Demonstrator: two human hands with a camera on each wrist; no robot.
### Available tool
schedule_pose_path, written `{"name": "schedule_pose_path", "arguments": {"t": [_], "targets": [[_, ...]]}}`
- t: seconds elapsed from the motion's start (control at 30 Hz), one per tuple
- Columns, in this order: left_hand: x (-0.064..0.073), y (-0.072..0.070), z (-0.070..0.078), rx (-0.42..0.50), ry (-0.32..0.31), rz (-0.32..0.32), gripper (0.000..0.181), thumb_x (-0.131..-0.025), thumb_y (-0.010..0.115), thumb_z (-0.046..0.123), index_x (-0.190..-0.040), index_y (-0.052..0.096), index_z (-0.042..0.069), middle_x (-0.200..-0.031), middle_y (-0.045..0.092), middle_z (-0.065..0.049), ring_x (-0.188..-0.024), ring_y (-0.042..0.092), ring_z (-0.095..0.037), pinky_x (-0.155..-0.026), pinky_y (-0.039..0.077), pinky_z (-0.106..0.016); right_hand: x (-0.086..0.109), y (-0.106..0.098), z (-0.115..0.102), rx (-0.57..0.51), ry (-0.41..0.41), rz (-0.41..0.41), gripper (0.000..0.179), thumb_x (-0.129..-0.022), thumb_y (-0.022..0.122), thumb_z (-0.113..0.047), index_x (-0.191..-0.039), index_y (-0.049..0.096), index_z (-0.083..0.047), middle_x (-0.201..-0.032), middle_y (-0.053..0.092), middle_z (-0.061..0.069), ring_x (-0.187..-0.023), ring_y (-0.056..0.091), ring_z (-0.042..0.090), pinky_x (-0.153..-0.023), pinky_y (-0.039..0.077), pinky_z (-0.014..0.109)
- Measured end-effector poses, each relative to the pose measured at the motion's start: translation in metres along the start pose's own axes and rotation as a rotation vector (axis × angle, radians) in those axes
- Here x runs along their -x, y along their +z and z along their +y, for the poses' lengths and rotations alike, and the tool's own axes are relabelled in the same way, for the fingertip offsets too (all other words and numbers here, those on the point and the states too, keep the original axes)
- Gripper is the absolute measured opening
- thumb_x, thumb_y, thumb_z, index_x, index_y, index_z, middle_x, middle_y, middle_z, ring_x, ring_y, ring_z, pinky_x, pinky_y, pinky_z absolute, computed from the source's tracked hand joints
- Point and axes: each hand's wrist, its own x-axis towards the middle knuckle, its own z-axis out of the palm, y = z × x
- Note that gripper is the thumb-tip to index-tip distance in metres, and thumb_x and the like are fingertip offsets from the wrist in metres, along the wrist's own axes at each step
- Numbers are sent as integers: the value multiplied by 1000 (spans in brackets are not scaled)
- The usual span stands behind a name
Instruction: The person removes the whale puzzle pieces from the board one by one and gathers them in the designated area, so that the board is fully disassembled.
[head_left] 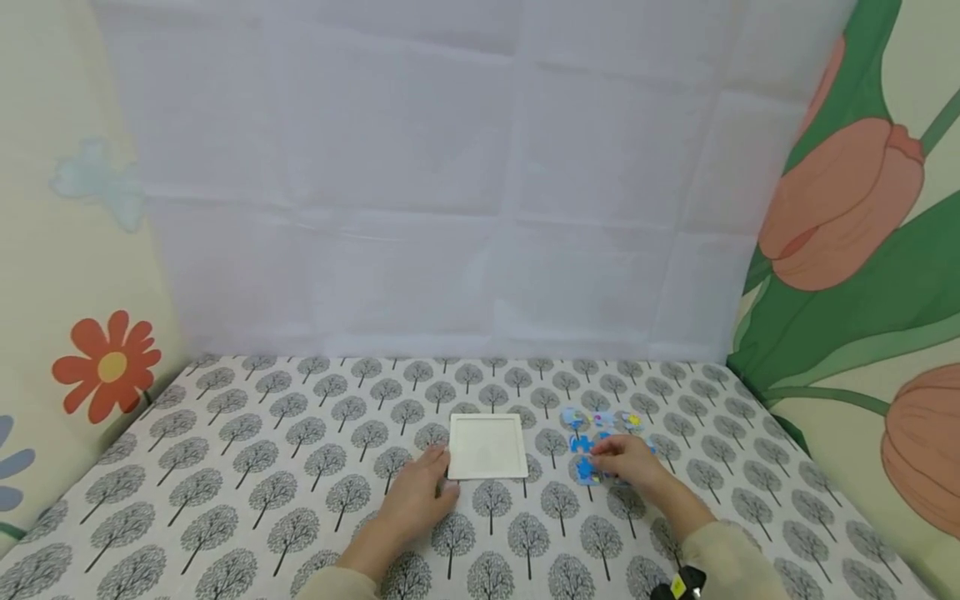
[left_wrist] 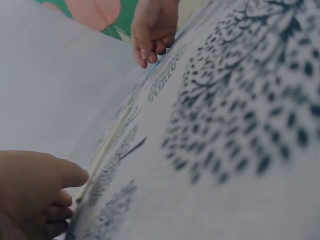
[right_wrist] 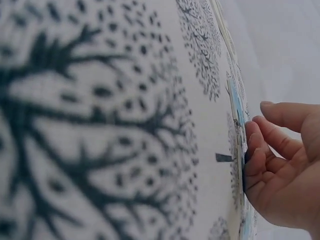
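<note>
A shallow square white tray (head_left: 488, 447) with a raised rim lies on the cloth in the head view. My left hand (head_left: 417, 493) rests at its left edge, thumb near the lower left corner; how firmly its fingers touch is unclear. To the tray's right lie several blue jigsaw puzzle pieces (head_left: 580, 444), some with yellow and pink prints. My right hand (head_left: 627, 460) is low over them and hides some. In the right wrist view the thumb of the right hand (right_wrist: 282, 170) stands apart from its loosely bent fingers, with no piece visible between them.
A white tablecloth (head_left: 270, 508) printed with grey trees covers the table. Behind it hangs a white sheet (head_left: 405, 183). A wall with painted tulips (head_left: 843, 204) stands at the right. A small black and yellow object (head_left: 678, 585) is by the right sleeve.
</note>
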Motion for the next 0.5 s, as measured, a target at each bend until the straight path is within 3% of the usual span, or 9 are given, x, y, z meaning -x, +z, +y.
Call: {"name": "schedule_pose_path", "arguments": {"t": [0.13, 0.23, 0.37, 0.5], "targets": [[0, -10, 5, -18, -29, -76, 54, -79, 59, 24, -120, 46, -7, -127, 40, -19, -118, 33, -33, -96, 25, -49, 0, -2, -3, 7, -20, 15, 16, -78, 62, -10, -90, 60, 0, -77, 56, 3, -66, 50, 17, -56, 44, 30], [-1, -20, 7, -36, -44, -94, 54, -80, 58, 25, -121, 44, -7, -127, 39, -20, -118, 33, -34, -96, 26, -48, 1, -6, -9, 3, -84, 17, 15, -79, 59, -7, -92, 59, 2, -76, 55, 4, -66, 51, 18, -55, 45, 30], [-6, -39, 5, -110, -27, -60, 53, -82, 56, 24, -121, 43, -8, -126, 39, -22, -117, 32, -37, -95, 26, -50, 2, -17, -24, 70, -207, 4, 19, -82, 56, -7, -96, 57, 6, -79, 55, 5, -69, 52, 19, -57, 47, 32], [-16, -58, 3, -162, -23, -18, 54, -85, 52, 26, -125, 39, -8, -129, 35, -23, -119, 29, -37, -96, 22, -52, 1, -25, -43, 204, -285, 16, 30, -85, 55, -15, -107, 54, 5, -91, 57, 9, -81, 54, 23, -66, 48, 34]]}}
